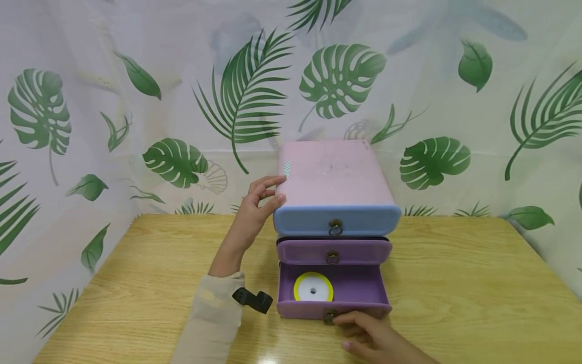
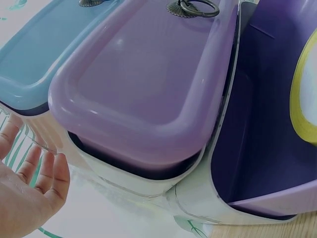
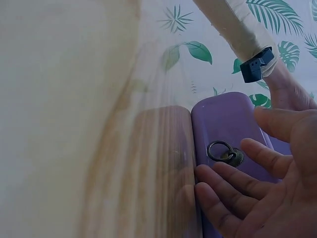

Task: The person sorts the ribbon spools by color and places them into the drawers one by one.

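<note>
A small chest of drawers with a pink top (image 1: pixel 332 172) stands on the table. Its top drawer (image 1: pixel 300 221) has a blue front, and the middle drawer (image 1: pixel 304 252) a purple one. The bottom purple drawer (image 1: pixel 359 285) is pulled out, with a white disc with a yellow rim (image 1: pixel 313 286) lying in its left part. My left hand (image 1: pixel 256 212) rests its fingertips against the chest's upper left side, fingers loosely extended. At the bottom drawer's ring pull (image 1: pixel 330 317), my right hand (image 3: pixel 257 193) has relaxed fingers beside the ring (image 3: pixel 220 151); whether they touch it I cannot tell.
The wood-grain table (image 1: pixel 464 283) extends on both sides of the chest. Behind it hangs a white cloth with green leaf prints (image 1: pixel 341 81). A black band (image 1: pixel 252 299) is strapped round my left sleeve (image 1: pixel 213 313).
</note>
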{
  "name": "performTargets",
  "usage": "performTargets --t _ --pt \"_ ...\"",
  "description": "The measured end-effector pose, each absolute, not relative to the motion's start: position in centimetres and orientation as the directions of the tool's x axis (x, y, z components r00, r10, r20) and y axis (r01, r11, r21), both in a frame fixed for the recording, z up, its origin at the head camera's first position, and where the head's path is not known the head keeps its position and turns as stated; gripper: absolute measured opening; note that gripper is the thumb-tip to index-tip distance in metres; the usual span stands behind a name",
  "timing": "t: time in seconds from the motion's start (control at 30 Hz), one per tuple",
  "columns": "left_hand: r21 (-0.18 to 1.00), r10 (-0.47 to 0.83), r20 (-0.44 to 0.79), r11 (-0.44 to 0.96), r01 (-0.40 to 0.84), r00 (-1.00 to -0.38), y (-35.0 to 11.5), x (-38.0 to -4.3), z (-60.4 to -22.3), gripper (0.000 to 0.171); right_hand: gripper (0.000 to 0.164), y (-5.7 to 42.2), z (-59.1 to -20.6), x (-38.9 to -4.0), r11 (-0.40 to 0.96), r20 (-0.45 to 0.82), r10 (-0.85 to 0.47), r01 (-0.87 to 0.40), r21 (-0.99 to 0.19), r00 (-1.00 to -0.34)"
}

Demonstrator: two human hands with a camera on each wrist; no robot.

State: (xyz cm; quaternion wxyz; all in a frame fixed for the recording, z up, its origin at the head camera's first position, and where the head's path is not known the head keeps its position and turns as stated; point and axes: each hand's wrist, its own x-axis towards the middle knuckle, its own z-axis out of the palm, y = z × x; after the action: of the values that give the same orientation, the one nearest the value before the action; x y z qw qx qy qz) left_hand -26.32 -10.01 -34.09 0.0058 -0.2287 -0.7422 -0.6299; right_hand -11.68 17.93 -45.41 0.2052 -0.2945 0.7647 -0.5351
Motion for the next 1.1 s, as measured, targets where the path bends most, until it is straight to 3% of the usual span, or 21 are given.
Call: performTargets --t 0.5,0.8,1.1 --pt "0.931 0.326 0.296 0.114 0.348 -0.898 -10.0 -26.1 -34.0 0.045 0.036 16.8 -45.5 -12.2 0.240 -0.027 -0.664 -0.179 -0.954 -0.747" --pt "0.931 0.323 0.301 0.104 0.350 -0.897 -10.0 -26.2 -34.1 0.045 0.033 15.9 -45.5 -12.4 0.219 -0.070 -0.554 -0.064 -0.974 -0.829" --pt "0.932 0.321 0.300 0.101 0.347 -0.898 -9.9 -26.3 -34.1 0.045 0.028 15.3 -45.4 -12.8 0.222 -0.022 -0.462 -0.091 -0.971 -0.886"
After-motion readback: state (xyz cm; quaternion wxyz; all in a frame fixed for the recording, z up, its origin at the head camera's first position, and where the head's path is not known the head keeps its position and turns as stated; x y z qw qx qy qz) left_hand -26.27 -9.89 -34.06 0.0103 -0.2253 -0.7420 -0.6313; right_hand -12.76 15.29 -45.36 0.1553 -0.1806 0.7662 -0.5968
